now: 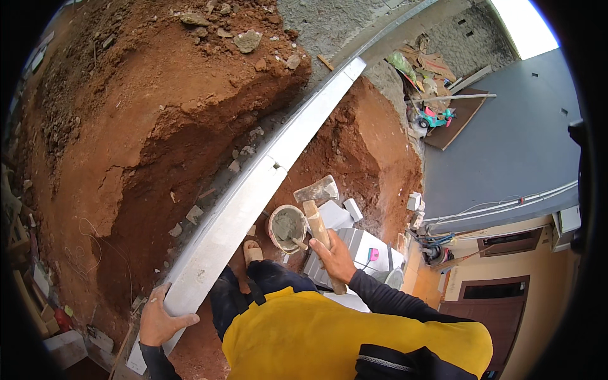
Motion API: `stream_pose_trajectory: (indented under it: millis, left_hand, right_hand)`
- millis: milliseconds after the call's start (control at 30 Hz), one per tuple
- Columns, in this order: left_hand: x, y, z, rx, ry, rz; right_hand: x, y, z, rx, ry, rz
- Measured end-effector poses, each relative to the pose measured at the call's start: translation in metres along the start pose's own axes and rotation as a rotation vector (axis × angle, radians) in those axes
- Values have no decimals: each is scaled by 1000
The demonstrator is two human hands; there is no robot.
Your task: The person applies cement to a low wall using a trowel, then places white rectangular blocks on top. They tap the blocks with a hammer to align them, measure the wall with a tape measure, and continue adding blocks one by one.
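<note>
My right hand (pixel 335 256) is closed round the wooden handle of a hatchet (pixel 317 218), whose grey, mortar-stained head points away from me. Just left of the hatchet is a bucket (pixel 271 235) holding grey mortar, with a small tool's handle (pixel 299 243) sticking out of it. A long, narrow wall of white blocks (pixel 234 218) runs from the lower left to the upper middle. At its near end my left hand (pixel 163 320) grips a block, thumb across the top and fingers over the left edge. A notch shows in the wall's top about halfway along.
Left of the wall drops a trench in red soil (pixel 152 190) with loose stones. White blocks (pixel 335 215) and grey-white stacked blocks (pixel 361 253) stand right of the bucket, by my sandalled foot (pixel 253 252). Beyond lie a toy tricycle (pixel 434 118), debris, a grey wall (pixel 506 139) and a brown door (pixel 491 310).
</note>
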State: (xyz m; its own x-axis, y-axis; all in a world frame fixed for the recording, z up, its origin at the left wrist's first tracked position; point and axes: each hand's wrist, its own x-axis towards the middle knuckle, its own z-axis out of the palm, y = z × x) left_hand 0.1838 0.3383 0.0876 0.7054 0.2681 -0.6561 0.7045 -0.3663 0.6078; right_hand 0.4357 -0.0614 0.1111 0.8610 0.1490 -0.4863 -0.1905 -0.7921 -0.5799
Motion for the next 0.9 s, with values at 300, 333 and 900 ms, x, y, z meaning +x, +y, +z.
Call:
stream_pose_trajectory:
  millis: [300, 333, 900]
  left_hand:
    - [0, -3, 1, 3, -7, 63]
    - [0, -4, 1, 8, -18, 79]
    - [8, -15, 6, 29, 314, 291]
  right_hand:
    - [-8, 17, 7, -95, 50, -39]
    - [-9, 15, 7, -128, 49, -37]
    - [-4, -3, -6, -79, 63, -191]
